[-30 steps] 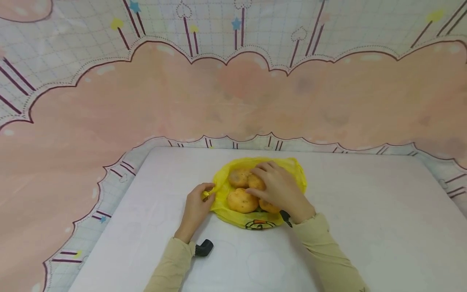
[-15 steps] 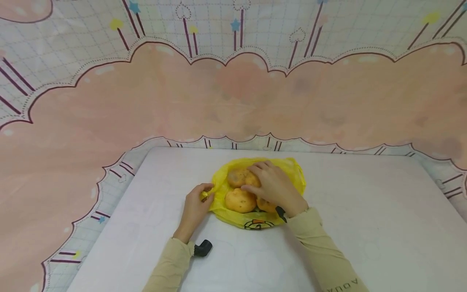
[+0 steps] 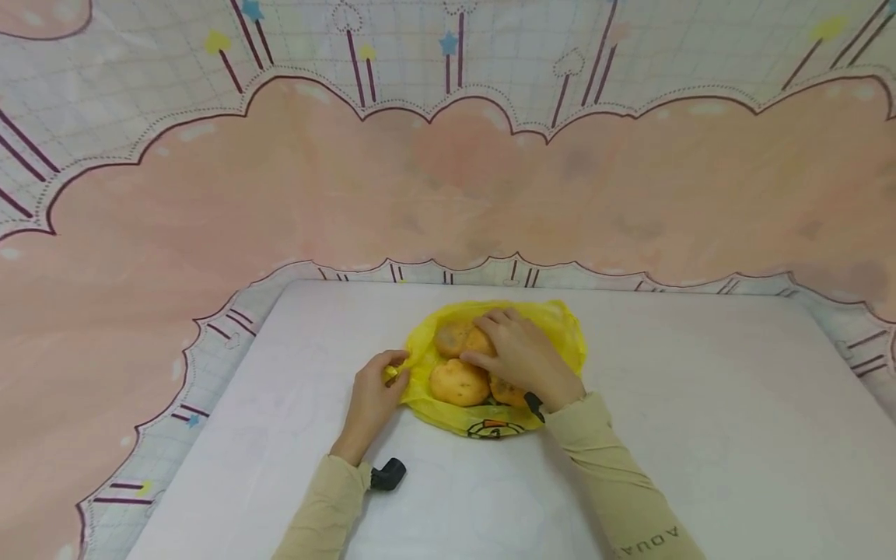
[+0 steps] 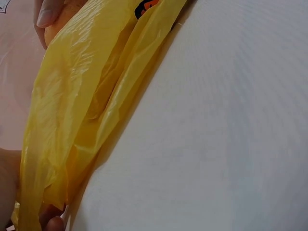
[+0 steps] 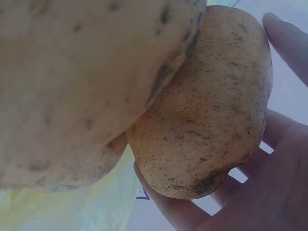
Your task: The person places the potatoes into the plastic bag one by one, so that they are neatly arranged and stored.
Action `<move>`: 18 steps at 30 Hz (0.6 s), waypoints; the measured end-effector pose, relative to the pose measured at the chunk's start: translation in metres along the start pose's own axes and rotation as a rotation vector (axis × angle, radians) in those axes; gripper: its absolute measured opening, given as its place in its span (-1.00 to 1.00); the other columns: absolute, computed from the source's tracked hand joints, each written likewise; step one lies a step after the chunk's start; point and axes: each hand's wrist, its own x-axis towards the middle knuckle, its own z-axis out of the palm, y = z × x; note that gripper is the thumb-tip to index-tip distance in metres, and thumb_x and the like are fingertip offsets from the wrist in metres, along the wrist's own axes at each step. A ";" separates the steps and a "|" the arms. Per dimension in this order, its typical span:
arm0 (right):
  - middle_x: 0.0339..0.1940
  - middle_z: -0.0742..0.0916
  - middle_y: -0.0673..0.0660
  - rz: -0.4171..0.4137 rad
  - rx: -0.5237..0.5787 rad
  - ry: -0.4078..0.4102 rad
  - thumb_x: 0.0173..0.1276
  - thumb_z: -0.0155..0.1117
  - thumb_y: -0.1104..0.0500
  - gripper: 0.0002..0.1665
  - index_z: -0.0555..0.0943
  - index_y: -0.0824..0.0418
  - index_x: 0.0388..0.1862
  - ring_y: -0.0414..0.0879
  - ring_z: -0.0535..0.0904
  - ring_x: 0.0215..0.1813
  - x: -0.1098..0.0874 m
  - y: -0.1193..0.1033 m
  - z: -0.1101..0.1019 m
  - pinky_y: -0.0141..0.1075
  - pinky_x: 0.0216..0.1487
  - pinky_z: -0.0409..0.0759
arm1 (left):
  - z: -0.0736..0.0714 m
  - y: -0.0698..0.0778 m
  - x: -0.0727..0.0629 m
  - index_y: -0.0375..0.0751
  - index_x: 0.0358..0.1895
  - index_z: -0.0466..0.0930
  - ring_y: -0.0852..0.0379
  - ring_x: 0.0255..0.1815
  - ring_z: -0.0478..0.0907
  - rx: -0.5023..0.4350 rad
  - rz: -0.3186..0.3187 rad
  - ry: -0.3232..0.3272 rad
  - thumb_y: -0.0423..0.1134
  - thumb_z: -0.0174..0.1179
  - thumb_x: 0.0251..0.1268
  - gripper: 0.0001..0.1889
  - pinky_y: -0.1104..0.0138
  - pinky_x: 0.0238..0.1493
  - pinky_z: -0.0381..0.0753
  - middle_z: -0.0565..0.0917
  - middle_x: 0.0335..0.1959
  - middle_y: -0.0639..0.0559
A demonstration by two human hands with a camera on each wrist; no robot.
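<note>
Several potatoes lie on a spread yellow plastic bag [image 3: 567, 330] with a black-and-orange print at its near side. My left hand [image 3: 369, 397] pinches the gathered left end of the bag; in the left wrist view the yellow film [image 4: 72, 96] stretches up from the fingers. Over the back of the pile, my right hand [image 3: 526, 359] grips a potato [image 5: 207, 106], fingers and thumb curved round its sides. Beside that one sits a greyish potato [image 3: 451, 340]. A smooth potato [image 3: 458, 383] is in front, and another potato [image 3: 507, 391] is partly under my right wrist.
The white tabletop [image 3: 700, 404] extends to both sides of the bag. Behind it hangs a printed cloth [image 3: 448, 194] with a pink cloud pattern. A black wrist camera [image 3: 388, 474] sticks out by my left sleeve, above the table.
My right hand has shifted slightly left with the potato, bringing it closer to the greyish one. The left hand keeps its pinch on the bag. The head view has drifted a little.
</note>
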 end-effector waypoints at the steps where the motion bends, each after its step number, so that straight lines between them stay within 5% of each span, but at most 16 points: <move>1: 0.23 0.63 0.24 -0.002 -0.002 -0.002 0.39 0.21 -0.27 -0.27 0.56 0.27 0.26 0.16 0.47 0.32 0.000 0.000 0.000 0.03 0.36 0.43 | 0.000 0.001 0.000 -0.25 0.08 0.64 -0.01 0.02 0.58 -0.002 0.000 0.002 -0.39 0.26 0.31 -0.71 0.16 -0.01 0.63 0.68 -0.01 -0.14; 18: 0.20 0.63 0.23 -0.023 0.002 0.047 0.38 0.25 -0.23 -0.31 0.57 0.27 0.22 0.14 0.48 0.29 -0.003 -0.001 0.002 0.02 0.37 0.42 | 0.000 0.000 -0.001 -0.25 0.09 0.63 -0.01 0.04 0.58 -0.002 -0.016 -0.005 -0.39 0.25 0.31 -0.71 0.17 0.01 0.63 0.67 0.01 -0.13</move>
